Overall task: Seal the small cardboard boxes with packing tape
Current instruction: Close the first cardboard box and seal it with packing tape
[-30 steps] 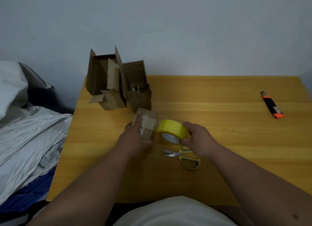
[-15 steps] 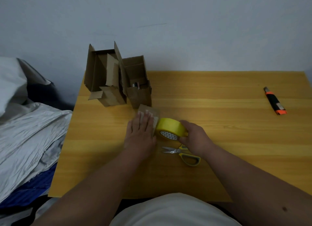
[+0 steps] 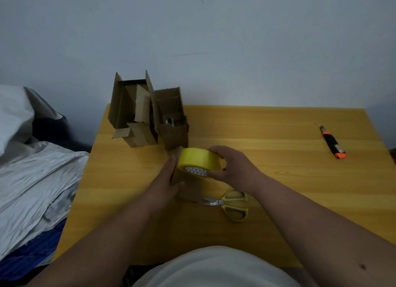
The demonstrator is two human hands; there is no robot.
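A small cardboard box [image 3: 189, 190] lies on the wooden table [image 3: 267, 171] just in front of me, mostly hidden by my hands and the tape. My left hand [image 3: 166, 179] rests against its left side with straight fingers, thumb laid over the near face. My right hand [image 3: 232, 168] grips a yellow roll of packing tape [image 3: 200, 161] and holds it over the box's top. Whether a strip of tape is stuck to the box is hidden.
Two open cardboard boxes [image 3: 134, 115] [image 3: 174, 126] stand at the table's back left, right behind the small box. Yellow-handled scissors [image 3: 232, 203] lie just in front of my right wrist. An orange-black utility knife [image 3: 333, 142] lies far right. Crumpled bedding [image 3: 32, 179] borders the left edge.
My right hand lifted the tape roll from beside the box to over it. My left hand went from lying flat on the box to resting along its left side.
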